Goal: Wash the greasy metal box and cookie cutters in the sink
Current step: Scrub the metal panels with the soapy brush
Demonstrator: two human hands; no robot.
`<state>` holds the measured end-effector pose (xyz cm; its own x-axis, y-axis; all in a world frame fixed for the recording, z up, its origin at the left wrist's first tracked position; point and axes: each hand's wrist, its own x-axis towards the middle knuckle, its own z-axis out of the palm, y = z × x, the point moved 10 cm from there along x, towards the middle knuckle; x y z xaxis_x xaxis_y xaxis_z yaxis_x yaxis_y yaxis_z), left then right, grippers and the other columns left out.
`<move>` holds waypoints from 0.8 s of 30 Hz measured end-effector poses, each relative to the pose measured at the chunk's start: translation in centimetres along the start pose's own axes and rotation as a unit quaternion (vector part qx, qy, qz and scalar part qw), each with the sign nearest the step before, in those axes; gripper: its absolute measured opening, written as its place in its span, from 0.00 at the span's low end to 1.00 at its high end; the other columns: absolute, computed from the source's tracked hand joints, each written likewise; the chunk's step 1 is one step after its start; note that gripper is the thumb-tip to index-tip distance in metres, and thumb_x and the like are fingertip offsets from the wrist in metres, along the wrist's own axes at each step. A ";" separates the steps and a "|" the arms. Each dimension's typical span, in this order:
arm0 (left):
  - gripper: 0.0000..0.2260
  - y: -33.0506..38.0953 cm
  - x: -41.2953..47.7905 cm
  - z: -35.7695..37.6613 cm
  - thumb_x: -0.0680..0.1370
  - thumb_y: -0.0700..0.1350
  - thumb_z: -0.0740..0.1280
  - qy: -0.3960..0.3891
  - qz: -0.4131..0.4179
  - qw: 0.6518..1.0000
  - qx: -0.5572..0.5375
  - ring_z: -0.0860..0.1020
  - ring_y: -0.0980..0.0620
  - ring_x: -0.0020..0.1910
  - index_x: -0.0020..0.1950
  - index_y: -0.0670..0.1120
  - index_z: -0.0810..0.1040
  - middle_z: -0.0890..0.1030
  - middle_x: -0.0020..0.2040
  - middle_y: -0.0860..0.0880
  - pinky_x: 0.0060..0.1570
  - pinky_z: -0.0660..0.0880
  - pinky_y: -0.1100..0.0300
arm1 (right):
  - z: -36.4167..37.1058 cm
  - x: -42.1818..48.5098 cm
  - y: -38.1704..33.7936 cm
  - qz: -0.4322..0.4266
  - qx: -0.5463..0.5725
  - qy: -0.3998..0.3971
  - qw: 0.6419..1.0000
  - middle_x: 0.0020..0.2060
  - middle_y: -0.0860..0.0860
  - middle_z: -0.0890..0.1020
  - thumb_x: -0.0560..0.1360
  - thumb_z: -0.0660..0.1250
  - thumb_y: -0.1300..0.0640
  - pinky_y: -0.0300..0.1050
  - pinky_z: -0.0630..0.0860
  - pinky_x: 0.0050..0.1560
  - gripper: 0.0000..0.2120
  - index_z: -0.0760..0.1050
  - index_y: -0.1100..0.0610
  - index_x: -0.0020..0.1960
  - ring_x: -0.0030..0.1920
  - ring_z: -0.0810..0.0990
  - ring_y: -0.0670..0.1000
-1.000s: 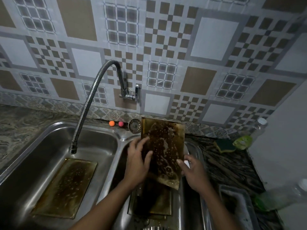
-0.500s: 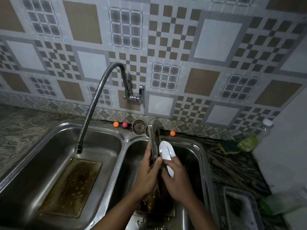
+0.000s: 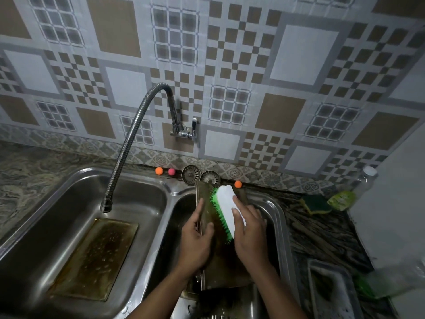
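Note:
A greasy brown metal box part (image 3: 227, 263) stands tilted in the right sink basin (image 3: 279, 217). My left hand (image 3: 196, 242) grips its left edge, thumb across the face. My right hand (image 3: 249, 236) holds a white scrub brush with green bristles (image 3: 226, 210), bristles pressed against the upper face of the metal. A second greasy flat piece (image 3: 94, 259) lies on the floor of the left basin (image 3: 142, 194). No cookie cutters show.
A flexible steel tap (image 3: 128, 143) arches over the left basin, not running. Two sink strainers (image 3: 200, 176) and small orange and pink balls (image 3: 164, 171) sit on the back ledge. A sponge (image 3: 316, 204), soap bottles (image 3: 354, 192) and a tray (image 3: 333, 293) lie on the right counter.
The metal piece turned from facing me to edge-on, then to tilted. My right hand brought the brush onto its face and my view dropped closer to the sink.

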<state>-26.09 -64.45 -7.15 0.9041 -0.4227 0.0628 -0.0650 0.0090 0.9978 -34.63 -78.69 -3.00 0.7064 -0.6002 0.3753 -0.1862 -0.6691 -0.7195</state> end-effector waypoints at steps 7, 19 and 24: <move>0.30 0.9 -0.3 -0.2 0.77 0.29 0.66 -0.040 0.012 0.999 0.014 0.74 0.68 0.64 0.75 0.50 0.66 0.74 0.66 0.62 0.62 0.70 0.71 | -2.9 0.9 4.9 0.128 -0.024 0.090 0.987 0.57 0.57 0.82 0.81 0.60 0.57 0.40 0.69 0.46 0.16 0.74 0.53 0.69 0.54 0.81 0.58; 0.20 1.5 1.1 -2.4 0.84 0.38 0.57 0.038 0.014 0.998 -0.046 0.74 0.69 0.63 0.75 0.52 0.63 0.73 0.66 0.62 0.56 0.70 0.75 | 0.5 -1.9 -0.5 0.000 -0.030 0.018 0.999 0.56 0.51 0.83 0.81 0.59 0.54 0.42 0.78 0.47 0.17 0.74 0.50 0.69 0.51 0.82 0.50; 0.21 1.8 0.2 -0.2 0.83 0.40 0.59 -0.029 0.035 0.999 -0.020 0.68 0.69 0.69 0.76 0.52 0.63 0.70 0.71 0.60 0.66 0.65 0.72 | -1.1 1.3 3.2 0.098 -0.012 0.056 0.994 0.57 0.54 0.83 0.82 0.59 0.55 0.39 0.72 0.48 0.17 0.73 0.52 0.69 0.55 0.81 0.54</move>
<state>-25.92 -64.37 -5.30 0.8719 -0.4713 0.1329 -0.1094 0.0771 0.9910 -35.13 -82.12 -4.19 0.5750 -0.7638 0.2931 -0.3295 -0.5441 -0.7716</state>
